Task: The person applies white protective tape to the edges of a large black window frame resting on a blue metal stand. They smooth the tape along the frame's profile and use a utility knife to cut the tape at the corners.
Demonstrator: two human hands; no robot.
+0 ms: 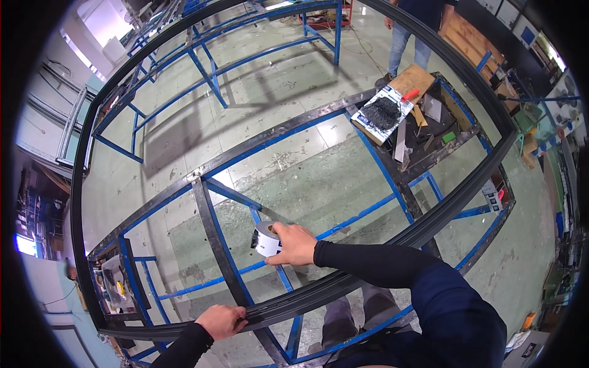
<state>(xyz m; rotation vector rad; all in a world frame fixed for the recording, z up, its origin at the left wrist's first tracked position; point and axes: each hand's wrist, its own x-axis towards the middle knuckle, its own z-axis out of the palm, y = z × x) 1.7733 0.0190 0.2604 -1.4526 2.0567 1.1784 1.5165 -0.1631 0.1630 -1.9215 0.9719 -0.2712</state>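
Observation:
A large black rectangular frame, like a window frame, lies across the workbench in front of me. My left hand is closed at its near bar, thumb and fingers pinching the edge. Held out over the inside of the frame, my right hand grips a wide roll of white tape. The roll has print on its outer face, a hollow core on top and a dark patch at its left side. My right forearm passes over the near bar.
The blue steel workbench has dark padded rails and open gaps. Its right tray bears a wooden board, a white-and-black package, a red-handled tool and scraps. A left bin holds small items. Another blue bench and a standing person are beyond.

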